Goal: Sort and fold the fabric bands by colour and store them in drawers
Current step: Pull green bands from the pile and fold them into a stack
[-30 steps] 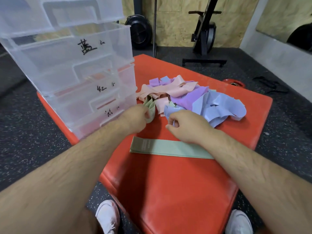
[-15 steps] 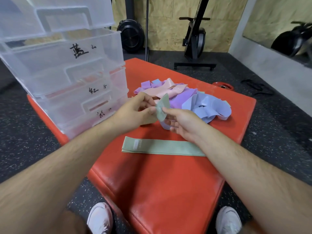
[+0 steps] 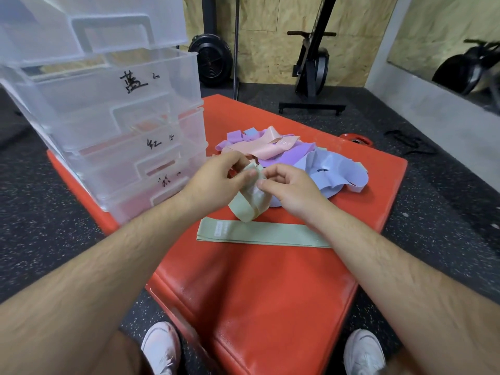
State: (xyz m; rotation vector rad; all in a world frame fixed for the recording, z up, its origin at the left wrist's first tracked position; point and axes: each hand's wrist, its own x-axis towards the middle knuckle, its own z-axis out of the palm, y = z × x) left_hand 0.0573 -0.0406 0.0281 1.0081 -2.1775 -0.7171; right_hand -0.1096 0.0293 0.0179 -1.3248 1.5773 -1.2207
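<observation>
head view is showing fingers (image 3: 250,174) of the left hand (image 3: 216,181) and right hand (image 3: 293,189) pinching the top of a limp green band (image 3: 243,208), hanging over the red surface (image 3: 270,293); probably light and stretchy, it is suiting a flat grip at both ends.

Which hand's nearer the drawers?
Left. The left hand sits just right of the drawers; the right hand is farther right, beside the blue bands.

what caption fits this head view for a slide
Left hand and right hand pinch a pale green fabric band above a flat green band on a red padded mat.
</observation>
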